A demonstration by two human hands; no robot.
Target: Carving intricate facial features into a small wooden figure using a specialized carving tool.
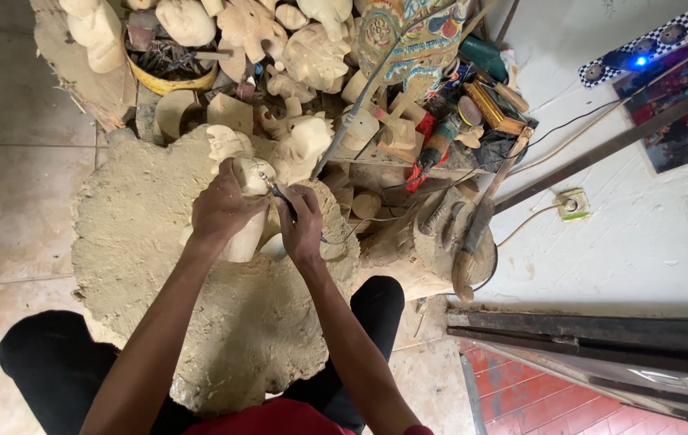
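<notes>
Carving point(249, 211): pale wooden figure, standing on the sawdust-coated stump point(158, 274) between the knees.
Axis: long axis roughly upright, carved head end pointing away from the person.
Progress: seemingly head shaped; lower body a plain block.
Left hand point(221, 211): wrapped around the carving.
Right hand point(302, 225): closed around the tool point(278, 190), tip on the head.

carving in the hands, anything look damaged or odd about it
Nothing stands out. The pale wooden carving looks whole, gripped by the left hand while the right hand holds a thin tool against it.
</notes>
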